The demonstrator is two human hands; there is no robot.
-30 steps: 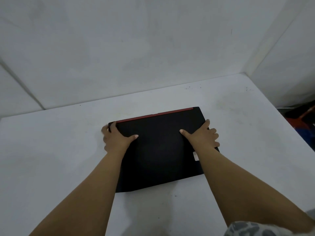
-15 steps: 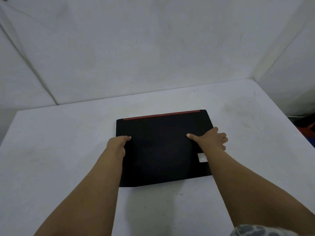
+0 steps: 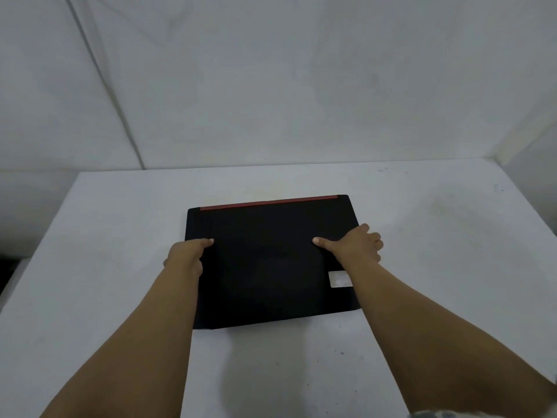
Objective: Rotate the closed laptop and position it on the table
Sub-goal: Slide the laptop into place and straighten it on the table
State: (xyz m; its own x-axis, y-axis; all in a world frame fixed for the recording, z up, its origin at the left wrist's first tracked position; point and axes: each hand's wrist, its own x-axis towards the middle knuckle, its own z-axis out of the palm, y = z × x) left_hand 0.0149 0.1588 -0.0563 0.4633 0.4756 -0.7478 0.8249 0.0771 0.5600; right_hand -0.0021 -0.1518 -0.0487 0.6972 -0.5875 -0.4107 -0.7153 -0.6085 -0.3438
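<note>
A closed black laptop (image 3: pixel 268 260) with a red strip along its far edge lies flat in the middle of the white table (image 3: pixel 437 267). A small pale sticker sits near its right side. My left hand (image 3: pixel 188 254) grips the laptop's left edge, thumb on the lid and fingers curled under. My right hand (image 3: pixel 357 245) holds the right edge the same way, thumb lying on the lid. The laptop's long sides run nearly parallel to the table's far edge.
White walls rise behind the table and at the right. The table's left edge drops off to a dark gap (image 3: pixel 9 267) at the far left. A patterned sleeve edge shows at the bottom right.
The laptop has turned slightly clockwise, so its red edge now runs more level with the table's far edge. My left hand shifted from lying on the lid's corner to gripping the left edge.
</note>
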